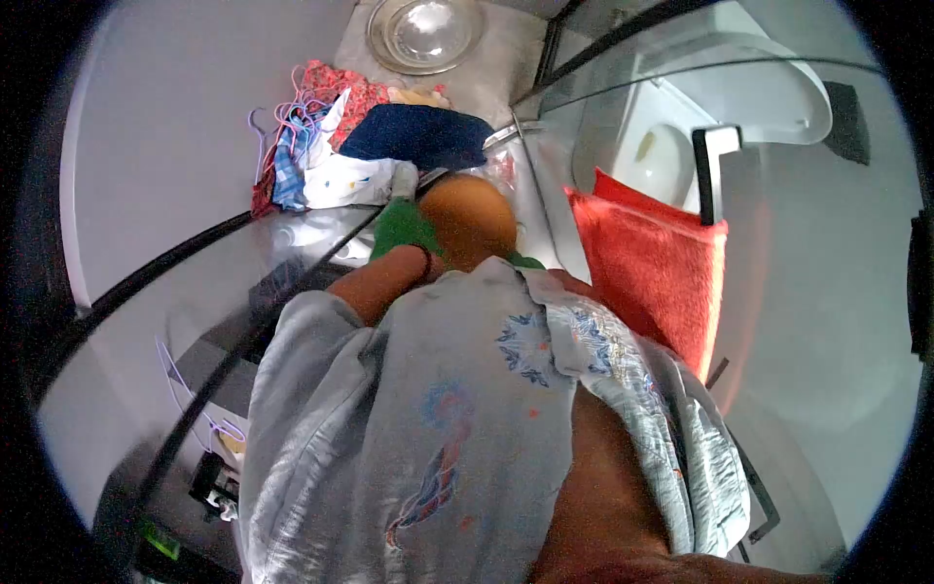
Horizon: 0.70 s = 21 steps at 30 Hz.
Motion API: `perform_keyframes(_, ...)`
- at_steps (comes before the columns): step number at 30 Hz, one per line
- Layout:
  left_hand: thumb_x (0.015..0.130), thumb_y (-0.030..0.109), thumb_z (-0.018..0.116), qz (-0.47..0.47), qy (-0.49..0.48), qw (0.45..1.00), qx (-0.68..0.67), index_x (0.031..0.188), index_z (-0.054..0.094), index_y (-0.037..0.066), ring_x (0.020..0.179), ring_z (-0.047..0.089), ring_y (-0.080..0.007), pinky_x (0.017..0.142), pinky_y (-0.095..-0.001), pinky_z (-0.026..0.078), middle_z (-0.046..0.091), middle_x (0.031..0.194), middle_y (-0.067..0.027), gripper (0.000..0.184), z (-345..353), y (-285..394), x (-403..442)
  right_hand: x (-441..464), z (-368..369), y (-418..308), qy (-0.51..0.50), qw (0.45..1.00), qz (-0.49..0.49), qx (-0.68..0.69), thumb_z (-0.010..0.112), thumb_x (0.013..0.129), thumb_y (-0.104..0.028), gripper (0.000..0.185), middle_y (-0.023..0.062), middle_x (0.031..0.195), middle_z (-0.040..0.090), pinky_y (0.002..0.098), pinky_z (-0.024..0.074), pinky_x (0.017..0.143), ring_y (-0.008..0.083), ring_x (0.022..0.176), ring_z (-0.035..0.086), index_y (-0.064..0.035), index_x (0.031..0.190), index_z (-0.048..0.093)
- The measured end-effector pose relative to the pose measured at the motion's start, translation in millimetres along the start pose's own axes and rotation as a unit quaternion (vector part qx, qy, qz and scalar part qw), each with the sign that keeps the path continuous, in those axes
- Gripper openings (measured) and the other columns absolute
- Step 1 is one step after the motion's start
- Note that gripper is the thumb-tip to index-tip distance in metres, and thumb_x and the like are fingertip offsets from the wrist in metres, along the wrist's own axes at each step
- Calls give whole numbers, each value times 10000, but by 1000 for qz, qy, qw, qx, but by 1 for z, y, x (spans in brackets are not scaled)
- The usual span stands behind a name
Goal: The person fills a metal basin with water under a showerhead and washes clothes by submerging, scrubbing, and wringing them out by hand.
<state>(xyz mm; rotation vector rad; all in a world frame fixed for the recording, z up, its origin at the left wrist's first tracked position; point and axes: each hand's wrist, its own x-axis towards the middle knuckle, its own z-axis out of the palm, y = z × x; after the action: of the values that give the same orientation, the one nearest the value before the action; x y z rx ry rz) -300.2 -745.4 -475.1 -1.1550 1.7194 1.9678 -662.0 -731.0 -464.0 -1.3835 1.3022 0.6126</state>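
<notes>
My left hand is partly in view past a dark bracelet, beside a rounded orange-brown thing whose kind I cannot make out. Green fabric lies against that thing, close to my left wrist. Only a sliver of my right arm shows beyond the loose grey printed garment I wear. The fingers of both hands are hidden. In front of them lie a dark blue folded cloth, a white printed cloth and a red patterned cloth.
Several hangers tangle with the clothes at left. A wide metal basin stands at the far end. At right, a red towel hangs on a glass panel by a handle, with a toilet behind.
</notes>
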Motion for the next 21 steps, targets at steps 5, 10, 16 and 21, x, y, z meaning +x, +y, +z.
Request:
perform_keyframes(5,793,271,461,52,-37,997,-34,919,599,36,924,546,-339,774,-414,427,573,955,-206,300,-60,-32,3,0,-12,-24,14,998,63,19,488,779,-205,212,162,815,584,369,453,671,266,726,578,-46,864,600)
perform_keyframes(10,792,261,464,86,-45,992,-83,920,598,34,929,543,-335,780,-408,423,574,952,-201,293,-94,-54,-8,7,-38,-56,18,994,97,38,490,780,-207,211,160,819,580,364,451,667,261,727,573,-48,864,598)
perform_keyframes(16,791,250,468,104,-37,983,-148,921,596,32,935,540,-331,788,-400,418,575,949,-195,284,-89,-63,-20,29,-79,-74,16,994,99,36,493,780,-210,209,158,823,576,359,449,662,255,729,568,-49,865,596)
perform_keyframes(21,791,240,471,102,-21,976,-193,921,595,30,940,537,-327,795,-394,413,576,947,-191,277,-67,-37,-5,39,-103,-49,7,995,93,28,496,781,-213,208,155,826,572,355,447,658,249,731,563,-50,865,594)
